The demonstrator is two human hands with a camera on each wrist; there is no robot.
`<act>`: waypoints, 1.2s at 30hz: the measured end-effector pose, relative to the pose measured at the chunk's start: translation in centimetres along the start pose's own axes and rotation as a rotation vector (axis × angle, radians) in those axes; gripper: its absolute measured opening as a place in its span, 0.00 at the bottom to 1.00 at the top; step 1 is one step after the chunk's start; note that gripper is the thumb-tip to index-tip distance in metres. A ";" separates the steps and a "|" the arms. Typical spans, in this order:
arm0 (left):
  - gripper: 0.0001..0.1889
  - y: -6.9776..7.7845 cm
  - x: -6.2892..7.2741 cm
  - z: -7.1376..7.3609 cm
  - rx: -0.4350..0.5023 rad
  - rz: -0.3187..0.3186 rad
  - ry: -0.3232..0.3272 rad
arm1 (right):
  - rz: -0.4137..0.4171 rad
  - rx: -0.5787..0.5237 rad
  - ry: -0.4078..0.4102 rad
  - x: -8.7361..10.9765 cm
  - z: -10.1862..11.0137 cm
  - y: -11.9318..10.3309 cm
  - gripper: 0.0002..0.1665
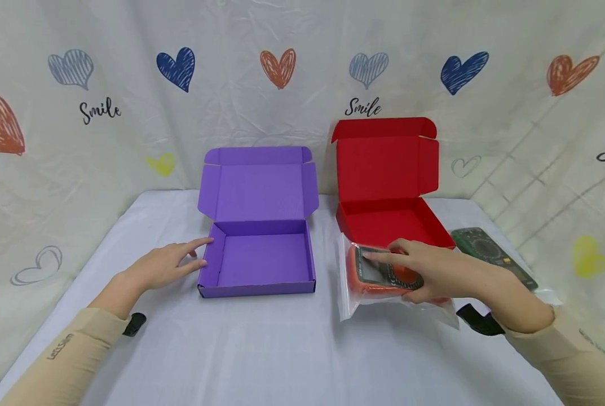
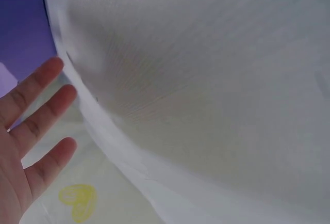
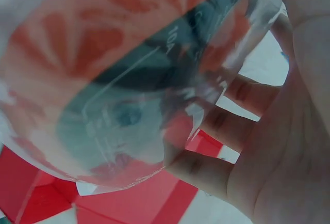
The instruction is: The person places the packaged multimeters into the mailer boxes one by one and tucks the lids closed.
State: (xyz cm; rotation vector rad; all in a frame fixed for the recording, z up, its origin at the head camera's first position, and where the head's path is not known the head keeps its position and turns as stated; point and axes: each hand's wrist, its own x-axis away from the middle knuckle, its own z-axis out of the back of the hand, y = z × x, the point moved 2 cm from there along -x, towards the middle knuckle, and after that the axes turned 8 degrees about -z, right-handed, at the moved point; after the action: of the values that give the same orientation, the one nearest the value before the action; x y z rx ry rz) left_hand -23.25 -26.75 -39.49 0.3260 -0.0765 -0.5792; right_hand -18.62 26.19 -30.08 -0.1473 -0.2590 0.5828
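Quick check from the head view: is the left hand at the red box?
No, the left hand has its fingers at the left side of the purple box.

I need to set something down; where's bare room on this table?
White tablecloth is bare before the purple box, beyond the left hand, and, narrowly, between that and the red box. Crowded: the right, where the right hand holds a bagged orange multimeter near a green item.
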 end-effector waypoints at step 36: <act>0.33 -0.2 0.1 -0.4 0.025 -0.010 0.014 | 0.247 0.113 0.185 -11.3 1.7 -8.2 0.56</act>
State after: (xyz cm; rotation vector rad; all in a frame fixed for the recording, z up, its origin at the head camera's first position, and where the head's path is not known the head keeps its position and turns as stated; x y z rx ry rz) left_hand -23.20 -26.89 -39.99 0.3547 -0.0681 -0.5864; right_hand -23.85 13.21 -28.97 -0.1235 -0.0269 0.8223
